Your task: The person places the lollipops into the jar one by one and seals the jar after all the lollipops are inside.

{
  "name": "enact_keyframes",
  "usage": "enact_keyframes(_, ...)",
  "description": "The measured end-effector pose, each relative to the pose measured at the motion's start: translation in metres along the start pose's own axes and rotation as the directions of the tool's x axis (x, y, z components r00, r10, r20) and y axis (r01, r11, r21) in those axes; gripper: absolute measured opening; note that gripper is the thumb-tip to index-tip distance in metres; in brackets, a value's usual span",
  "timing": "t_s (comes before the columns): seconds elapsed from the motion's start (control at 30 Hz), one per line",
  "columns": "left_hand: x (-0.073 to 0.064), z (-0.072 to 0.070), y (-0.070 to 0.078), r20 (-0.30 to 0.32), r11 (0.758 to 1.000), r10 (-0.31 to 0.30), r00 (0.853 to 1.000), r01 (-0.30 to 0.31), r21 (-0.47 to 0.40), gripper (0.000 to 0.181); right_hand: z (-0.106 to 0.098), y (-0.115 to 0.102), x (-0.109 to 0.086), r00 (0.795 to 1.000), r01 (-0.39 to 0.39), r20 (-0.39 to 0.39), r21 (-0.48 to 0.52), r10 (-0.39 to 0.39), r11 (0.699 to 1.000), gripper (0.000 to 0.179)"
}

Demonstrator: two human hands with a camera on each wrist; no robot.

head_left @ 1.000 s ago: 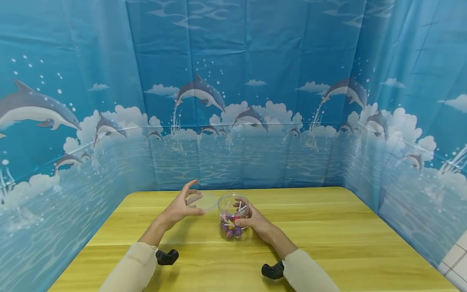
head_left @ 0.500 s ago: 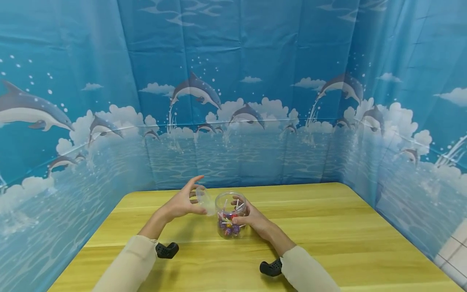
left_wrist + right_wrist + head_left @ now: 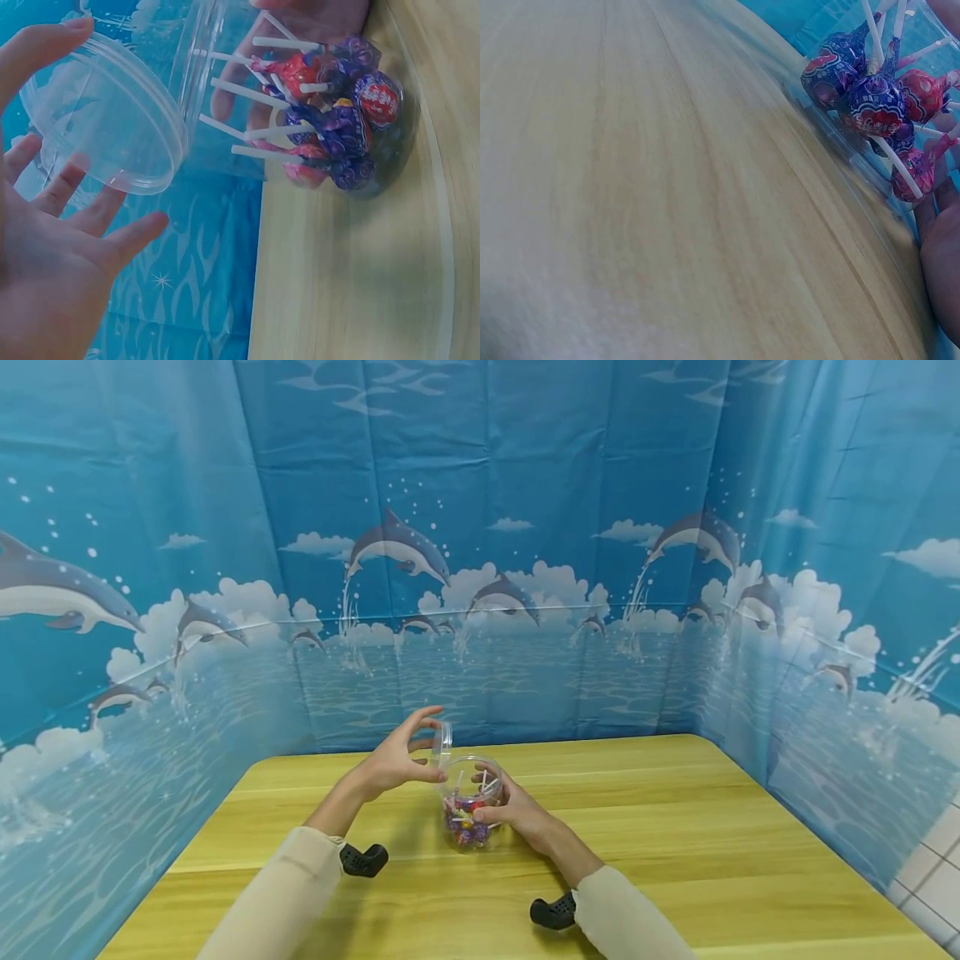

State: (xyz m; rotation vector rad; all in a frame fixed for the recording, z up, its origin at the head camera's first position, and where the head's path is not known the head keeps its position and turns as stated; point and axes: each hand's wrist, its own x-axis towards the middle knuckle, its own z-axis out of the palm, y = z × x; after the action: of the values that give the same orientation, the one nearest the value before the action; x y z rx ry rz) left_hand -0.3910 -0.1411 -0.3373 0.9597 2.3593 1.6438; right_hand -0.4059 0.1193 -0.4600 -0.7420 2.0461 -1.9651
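Note:
A clear round jar stands upright on the table, its top uncovered. Wrapped lollipops in purple and red fill its lower part, white sticks pointing up. My right hand grips the jar from the right side, thumb in front and fingers behind. Above the jar's left rim, my left hand holds a clear lid by its edge between thumb and fingers. The lid is tipped nearly on edge. In the left wrist view its lower rim overlaps the jar's mouth. The right wrist view catches only part of the right hand.
The yellow wood-grain table extends around the jar. A blue dolphin-print curtain hangs behind it and along both sides. White floor tiles show at the right. Black devices sit at both wrists.
My left hand has moved right and up toward the jar, turning the lid from nearly flat to almost upright. The right hand keeps its hold on the jar.

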Motion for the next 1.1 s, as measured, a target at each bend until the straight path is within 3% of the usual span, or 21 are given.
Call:
enact_keyframes(0.23, 0.005, 0.003, 0.002, 0.016, 1.000, -0.001, 1.000, 0.001, 0.005, 0.093, -0.001, 0.001, 0.000, 1.000, 0.006, 0.000, -0.004, -0.006, 1.000, 0.078)
enact_keyframes(0.63, 0.016, 0.011, 0.004, 0.066, 0.991, 0.003, 0.998, -0.011, 0.132, 0.087, -0.001, -0.001, 0.000, 1.000, 0.003, 0.011, -0.026, -0.003, 1.000, 0.081)
enact_keyframes(0.8, 0.021, 0.016, 0.007, 0.104, 0.973, -0.002, 0.995, -0.022, 0.231, 0.081, -0.001, -0.002, -0.002, 1.000, -0.018, -0.005, -0.023, 0.018, 1.000, 0.084)
enact_keyframes(1.1, 0.027, 0.027, 0.011, 0.166, 0.927, -0.077, 0.983, 0.010, 0.376, 0.076, 0.000, -0.002, -0.003, 0.999, -0.038, 0.003, 0.000, 0.038, 0.999, 0.091)
